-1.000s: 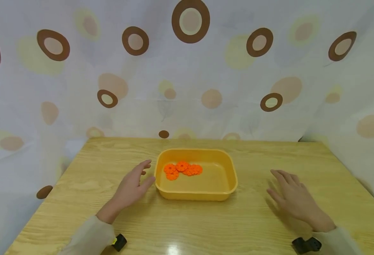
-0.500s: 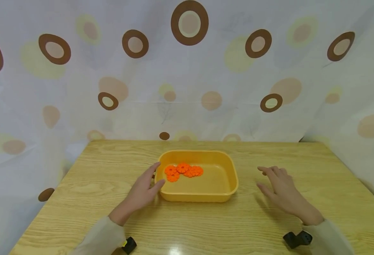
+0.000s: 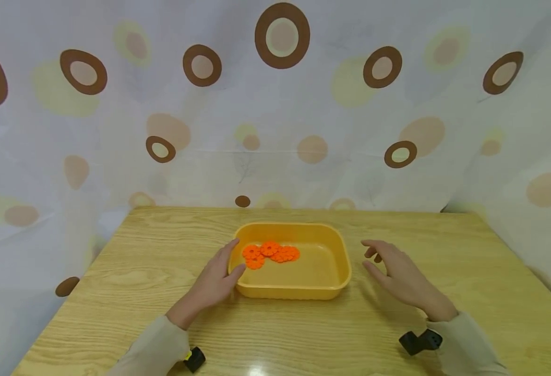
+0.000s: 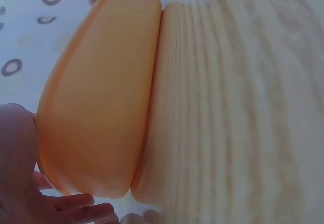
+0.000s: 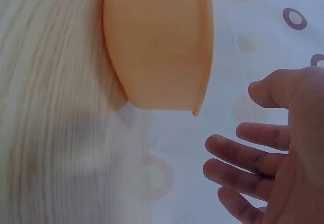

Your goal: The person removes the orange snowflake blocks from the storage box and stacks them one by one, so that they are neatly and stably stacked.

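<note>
A yellow plastic basin stands on the wooden table. Several orange notched discs lie in its left half, partly overlapping. At the basin's left end is my left hand, thumb and forefinger spread along the rim and fingers extended. The left wrist view shows that hand right beside the basin's outer wall. To the right of the basin, my right hand holds nothing, its fingers loosely bent toward the near wall. A gap separates its fingers from the basin in the right wrist view.
The wood-grain table runs back to a pale curtain with brown ring patterns, which also hangs along both sides. Small black devices sit at both wrists.
My left hand has moved right, up to the basin's left rim. My right hand has come left toward the basin's right end. The basin and discs stay in place.
</note>
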Available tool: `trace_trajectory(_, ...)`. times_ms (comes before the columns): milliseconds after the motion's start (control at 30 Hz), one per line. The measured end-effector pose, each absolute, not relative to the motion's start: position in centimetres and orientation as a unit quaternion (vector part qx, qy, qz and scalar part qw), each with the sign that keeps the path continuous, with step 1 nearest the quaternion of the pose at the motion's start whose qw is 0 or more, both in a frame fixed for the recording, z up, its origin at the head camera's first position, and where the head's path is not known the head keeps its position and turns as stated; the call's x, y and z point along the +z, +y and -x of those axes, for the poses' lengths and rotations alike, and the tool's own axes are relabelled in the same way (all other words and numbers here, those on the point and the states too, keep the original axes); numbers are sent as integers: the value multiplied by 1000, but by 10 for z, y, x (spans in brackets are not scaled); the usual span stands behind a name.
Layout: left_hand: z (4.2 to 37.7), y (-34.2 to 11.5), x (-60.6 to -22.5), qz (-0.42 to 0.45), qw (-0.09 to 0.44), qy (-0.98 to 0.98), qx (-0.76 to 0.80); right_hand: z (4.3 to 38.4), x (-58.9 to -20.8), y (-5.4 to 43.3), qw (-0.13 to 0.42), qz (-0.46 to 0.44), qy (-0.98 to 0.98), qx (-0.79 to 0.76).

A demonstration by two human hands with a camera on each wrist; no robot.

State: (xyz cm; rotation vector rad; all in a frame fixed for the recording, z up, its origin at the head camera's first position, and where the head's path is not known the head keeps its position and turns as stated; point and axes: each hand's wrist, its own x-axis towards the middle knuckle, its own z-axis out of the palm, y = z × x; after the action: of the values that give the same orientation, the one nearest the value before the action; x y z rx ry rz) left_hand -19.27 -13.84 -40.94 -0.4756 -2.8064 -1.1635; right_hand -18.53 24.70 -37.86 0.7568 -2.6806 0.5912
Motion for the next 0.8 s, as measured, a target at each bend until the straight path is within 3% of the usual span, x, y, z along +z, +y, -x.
trace_trajectory(800, 194, -142, -415, 160, 5, -906, -392, 217, -359, 217, 26, -324, -883, 338)
